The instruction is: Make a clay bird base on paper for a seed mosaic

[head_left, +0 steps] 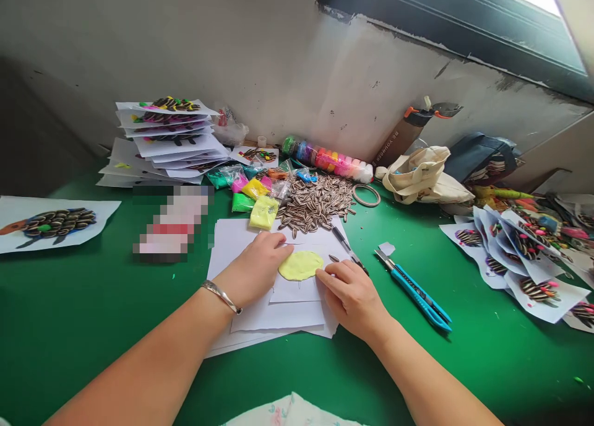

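Note:
A flat oval of pale yellow clay (301,265) lies on a small white sheet (297,290) on top of a pile of white paper (232,243). My left hand (257,269), with a silver bangle at the wrist, rests on the paper at the clay's left edge, fingers curled and pressed together. My right hand (349,296) lies at the clay's lower right, fingertips bent and touching its rim. Just behind the clay is a heap of striped sunflower seeds (315,206). A single seed (333,258) lies beside the clay.
Green table (83,314). A blue utility knife (415,290) lies right of my right hand, a pen (346,246) by the seeds. Clay bags (253,194), a tube of coloured clay pots (327,160), stacked seed pictures (162,138), more pictures (520,259) at right, cloth bag (424,175).

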`<state>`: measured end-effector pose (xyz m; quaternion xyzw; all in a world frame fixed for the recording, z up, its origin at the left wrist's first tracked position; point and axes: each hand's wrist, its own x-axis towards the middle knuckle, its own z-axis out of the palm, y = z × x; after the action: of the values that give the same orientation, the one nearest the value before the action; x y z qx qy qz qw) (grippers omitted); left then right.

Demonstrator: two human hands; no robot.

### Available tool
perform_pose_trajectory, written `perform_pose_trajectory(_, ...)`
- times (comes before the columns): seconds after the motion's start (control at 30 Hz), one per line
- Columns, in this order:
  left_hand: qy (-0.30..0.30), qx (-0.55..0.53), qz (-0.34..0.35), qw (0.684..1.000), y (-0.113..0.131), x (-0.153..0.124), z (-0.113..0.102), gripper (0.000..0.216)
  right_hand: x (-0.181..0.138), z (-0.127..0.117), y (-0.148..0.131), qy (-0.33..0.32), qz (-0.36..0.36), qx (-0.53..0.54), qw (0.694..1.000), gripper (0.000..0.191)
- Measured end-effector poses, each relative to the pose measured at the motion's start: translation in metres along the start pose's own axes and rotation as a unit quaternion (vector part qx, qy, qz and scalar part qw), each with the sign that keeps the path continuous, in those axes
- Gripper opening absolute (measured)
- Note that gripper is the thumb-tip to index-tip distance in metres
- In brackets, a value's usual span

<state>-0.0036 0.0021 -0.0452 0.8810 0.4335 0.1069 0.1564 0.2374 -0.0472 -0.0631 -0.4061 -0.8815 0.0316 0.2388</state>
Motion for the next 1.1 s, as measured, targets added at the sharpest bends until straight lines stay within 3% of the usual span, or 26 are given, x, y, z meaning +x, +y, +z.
perform_pose_trajectory(0.7, -0.002, 0.004, -0.002, 1.000, 0.001, 0.001, 0.000, 0.044, 0.005, -0.005, -0.008, -0.010, -0.017, -0.028, 0.999, 0.036)
perform_pose_trajectory(1.1, -0.008, 0.002, -0.006, 1.000, 0.001, 0.000, 0.001, 0.046, 0.009, -0.007, -0.017, -0.007, -0.015, -0.005, 1.000, 0.026)
